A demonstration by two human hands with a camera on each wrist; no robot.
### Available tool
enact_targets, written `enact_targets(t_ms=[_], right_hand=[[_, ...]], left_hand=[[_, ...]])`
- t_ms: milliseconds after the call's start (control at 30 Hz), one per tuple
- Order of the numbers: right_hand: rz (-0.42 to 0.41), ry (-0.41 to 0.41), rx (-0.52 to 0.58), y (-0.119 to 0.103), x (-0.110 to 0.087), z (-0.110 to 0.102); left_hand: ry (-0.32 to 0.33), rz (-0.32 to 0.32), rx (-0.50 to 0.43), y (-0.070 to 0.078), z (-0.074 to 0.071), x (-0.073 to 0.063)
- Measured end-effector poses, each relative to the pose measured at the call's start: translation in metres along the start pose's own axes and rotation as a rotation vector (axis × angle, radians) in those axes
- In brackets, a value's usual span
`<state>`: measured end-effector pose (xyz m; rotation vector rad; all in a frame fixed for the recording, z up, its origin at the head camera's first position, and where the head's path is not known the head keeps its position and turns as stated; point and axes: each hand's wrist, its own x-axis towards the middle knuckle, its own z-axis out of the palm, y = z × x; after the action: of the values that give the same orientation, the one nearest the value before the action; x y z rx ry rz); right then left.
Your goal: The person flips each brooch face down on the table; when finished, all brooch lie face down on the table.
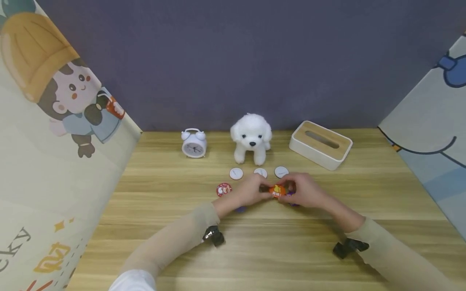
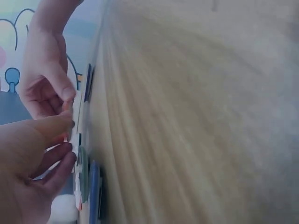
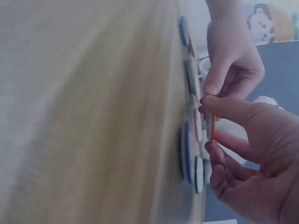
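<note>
A small round orange badge (image 1: 277, 191) with yellow print is held between both hands, just above the table. My left hand (image 1: 252, 190) pinches its left edge; in the left wrist view the thumb and fingers meet near the orange rim. From the other side my right hand (image 1: 307, 190) grips it between thumb and fingers, and the right wrist view shows the badge edge-on. A red picture badge (image 1: 223, 189) lies left of the left hand. Partly covered by the hands are a blue badge (image 1: 240, 209) and a purple badge (image 1: 293, 199).
Beyond the hands lie three white discs (image 1: 236, 173) in a row. Behind them stand a white alarm clock (image 1: 194, 144), a white plush dog (image 1: 252, 139) and a white tissue box (image 1: 316, 155) with a wooden lid. Printed panels flank the wooden table (image 1: 276, 250).
</note>
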<state>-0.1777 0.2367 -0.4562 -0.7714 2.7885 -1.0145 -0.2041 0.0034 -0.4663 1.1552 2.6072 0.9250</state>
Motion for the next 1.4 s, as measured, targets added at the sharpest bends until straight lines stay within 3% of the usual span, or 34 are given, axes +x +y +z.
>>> enact_targets(t_ms=[300, 500, 567, 700, 833, 1167, 1400], right_hand=[[-0.03, 0.137, 0.146, -0.007, 0.002, -0.012], [-0.073, 0.187, 0.212, -0.014, 0.007, -0.013], [-0.069, 0.204, 0.234, -0.015, 0.009, -0.013], [-0.032, 0.243, 0.294, -0.018, 0.012, -0.012], [-0.002, 0.258, 0.342, -0.019, 0.014, -0.011], [0.007, 0.274, 0.359, -0.014, 0.011, -0.009], [0.052, 0.159, 0.349, -0.012, 0.008, -0.009]], left_hand=[[0.295, 0.016, -0.249, 0.001, -0.009, -0.007], [0.408, 0.073, -0.335, 0.005, -0.013, -0.007], [0.438, 0.098, -0.33, 0.006, -0.014, -0.007], [0.492, 0.13, -0.204, 0.006, -0.015, -0.006], [0.492, 0.131, -0.105, 0.004, -0.015, -0.005], [0.379, 0.077, -0.05, 0.003, -0.013, -0.003], [0.302, 0.038, -0.05, 0.002, -0.013, -0.003]])
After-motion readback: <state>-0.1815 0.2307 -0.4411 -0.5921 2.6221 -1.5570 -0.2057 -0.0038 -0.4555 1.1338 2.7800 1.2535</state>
